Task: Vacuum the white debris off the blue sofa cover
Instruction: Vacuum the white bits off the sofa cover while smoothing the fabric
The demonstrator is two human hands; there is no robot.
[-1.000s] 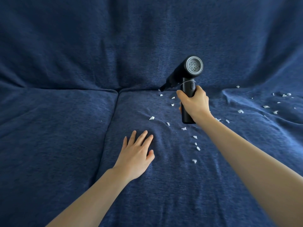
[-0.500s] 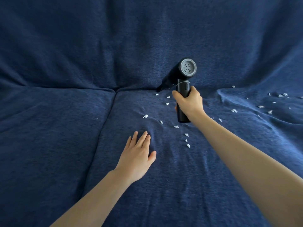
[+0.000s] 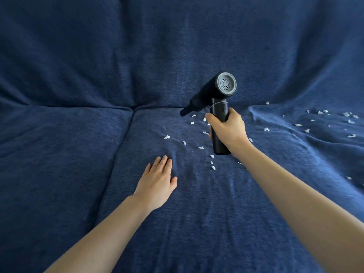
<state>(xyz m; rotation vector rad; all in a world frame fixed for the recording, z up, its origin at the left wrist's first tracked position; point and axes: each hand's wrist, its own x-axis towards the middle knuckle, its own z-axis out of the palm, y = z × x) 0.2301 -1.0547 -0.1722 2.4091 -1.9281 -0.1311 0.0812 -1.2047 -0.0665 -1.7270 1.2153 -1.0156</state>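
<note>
Left hand point(image 3: 156, 183) lies flat, fingers straight, palm down on the blue sofa cover point(image 3: 59, 174), middle seat cushion. Beyond it, right hand point(image 3: 228, 129) wraps the upright handle of a black handheld vacuum point(image 3: 218, 99); nozzle slants down toward the seat's back crease. White debris point(image 3: 201, 147) scattered around the vacuum; more bits point(image 3: 325, 120) toward the seat's right edge.

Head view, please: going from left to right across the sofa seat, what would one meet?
Seam between the seat cushions → left hand resting flat on the blue sofa cover → black handheld vacuum gripped by the right hand → scattered white debris on the far right.
</note>
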